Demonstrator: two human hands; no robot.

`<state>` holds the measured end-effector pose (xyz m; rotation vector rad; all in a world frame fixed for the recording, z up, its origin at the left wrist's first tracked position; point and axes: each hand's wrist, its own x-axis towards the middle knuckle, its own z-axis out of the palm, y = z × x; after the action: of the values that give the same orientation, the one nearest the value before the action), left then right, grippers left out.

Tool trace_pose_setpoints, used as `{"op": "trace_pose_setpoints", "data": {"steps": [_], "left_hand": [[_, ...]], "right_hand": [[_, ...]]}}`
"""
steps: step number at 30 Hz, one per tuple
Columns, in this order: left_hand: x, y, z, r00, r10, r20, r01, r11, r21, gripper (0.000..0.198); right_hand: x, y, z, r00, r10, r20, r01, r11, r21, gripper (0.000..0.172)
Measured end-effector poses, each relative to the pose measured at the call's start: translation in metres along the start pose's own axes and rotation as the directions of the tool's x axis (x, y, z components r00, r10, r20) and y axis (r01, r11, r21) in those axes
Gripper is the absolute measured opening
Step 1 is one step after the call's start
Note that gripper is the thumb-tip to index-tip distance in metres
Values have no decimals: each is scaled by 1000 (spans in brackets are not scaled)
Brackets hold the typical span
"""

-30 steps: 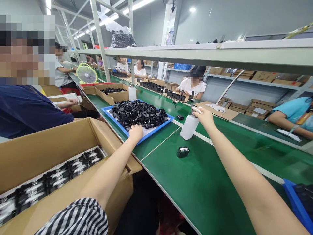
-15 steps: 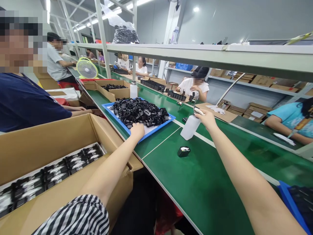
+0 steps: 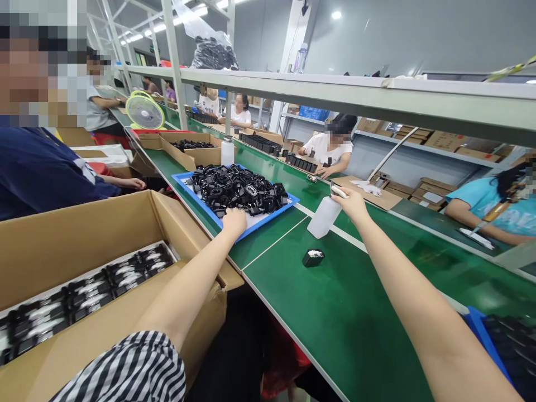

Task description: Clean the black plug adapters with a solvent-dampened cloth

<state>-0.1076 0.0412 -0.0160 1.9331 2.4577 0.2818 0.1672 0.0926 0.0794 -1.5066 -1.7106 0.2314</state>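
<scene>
Black housing [image 3: 313,258], open-faced, lies on the desk [image 3: 335,335]: dial centre. At 12 o'clock, fingers of the right hand [image 3: 350,202] grip a tilted white bottle [image 3: 324,218] by its top, obstructing reach beyond. At 10, the left hand [image 3: 234,221] sits at the near edge of the blue tray [image 3: 270,218]; I cannot tell whether its curled fingers hold anything. Apparently done: packed rows [image 3: 92,291] in the carton [image 3: 84,226] at 9. Apparently left: the tray's heaped parts [image 3: 234,190].
</scene>
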Motion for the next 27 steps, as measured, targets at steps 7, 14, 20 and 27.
{"op": "trace_pose_setpoints", "data": {"steps": [7,14,20,27], "left_hand": [[1,0,-1,1000,0,12,0,1000,1,32],[2,0,-1,1000,-3,16,3,1000,-4,33],[2,0,0,1000,-6,24,6,1000,-5,33],[2,0,0,1000,-2,20,2,1000,-10,33]], "right_hand": [[2,-2,0,1000,20,2,-20,1000,-21,28],[1,-2,0,1000,18,20,-16,998,-55,30],[-2,-6,-4,998,-23,55,31,988,-151,23],[-13,-7,-1,988,-144,56,154,919,-363,27]]}}
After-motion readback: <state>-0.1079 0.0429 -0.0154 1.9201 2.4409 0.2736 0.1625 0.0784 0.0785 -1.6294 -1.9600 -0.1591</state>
